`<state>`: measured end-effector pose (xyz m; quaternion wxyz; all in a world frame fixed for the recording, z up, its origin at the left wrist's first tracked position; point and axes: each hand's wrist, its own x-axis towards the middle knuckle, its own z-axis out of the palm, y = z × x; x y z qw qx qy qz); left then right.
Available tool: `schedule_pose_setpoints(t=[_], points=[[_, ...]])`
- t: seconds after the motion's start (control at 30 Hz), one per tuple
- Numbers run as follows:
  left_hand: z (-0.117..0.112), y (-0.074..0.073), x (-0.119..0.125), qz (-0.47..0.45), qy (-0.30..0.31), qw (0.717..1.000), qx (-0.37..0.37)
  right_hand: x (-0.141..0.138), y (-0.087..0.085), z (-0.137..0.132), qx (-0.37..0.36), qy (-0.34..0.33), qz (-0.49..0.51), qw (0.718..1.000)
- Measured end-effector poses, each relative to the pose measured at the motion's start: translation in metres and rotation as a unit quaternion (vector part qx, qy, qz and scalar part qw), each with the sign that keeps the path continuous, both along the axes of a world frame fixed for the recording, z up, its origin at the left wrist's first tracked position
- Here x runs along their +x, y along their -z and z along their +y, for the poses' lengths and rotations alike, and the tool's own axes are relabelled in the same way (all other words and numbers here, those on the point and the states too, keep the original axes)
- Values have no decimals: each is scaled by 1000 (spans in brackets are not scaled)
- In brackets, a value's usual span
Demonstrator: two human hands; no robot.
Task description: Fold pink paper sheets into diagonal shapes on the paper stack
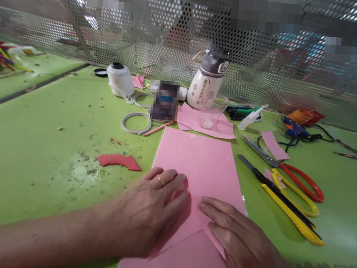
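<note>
A pink paper sheet [188,231] with a creased, partly raised edge lies over other pink paper [198,156] on the green table. My left hand [150,206], wearing a ring, is closed with curled fingers on the sheet's left part; its thumb is hidden. From the right, my right hand [241,239] holds the sheet at the folded edge, fingers close together. A small gap separates the two hands' fingertips. Left of the paper is a red paper arrow [120,161]. To the right lie a yellow box cutter [293,215] and scissors [299,182] with red and yellow handles.
Behind the paper stand a white bottle [206,80] and a clear plastic cup [210,114]. A glue bottle [250,118], a tape roll [136,123], a pencil [160,128] and a white container [119,81] are nearby. A perforated metal panel [162,32] borders the table's far side.
</note>
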<state>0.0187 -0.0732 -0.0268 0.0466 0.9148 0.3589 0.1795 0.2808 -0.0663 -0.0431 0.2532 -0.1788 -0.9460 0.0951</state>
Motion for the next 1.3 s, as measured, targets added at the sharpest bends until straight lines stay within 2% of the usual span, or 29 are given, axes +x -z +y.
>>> schedule_pose_setpoints(t=[0.3,0.7,1.1,1.3], points=[[2,5,-1,-15,16,1000,12,7,-6,4,-17,-2,-86,996],[4,6,-3,-42,14,999,2,1,-16,9,61,-30,-86,994],[3,6,-2,-52,12,998,16,0,-20,11,-44,-15,-17,999],[3,5,-2,-35,13,999,14,4,-17,10,-36,-34,-70,996]])
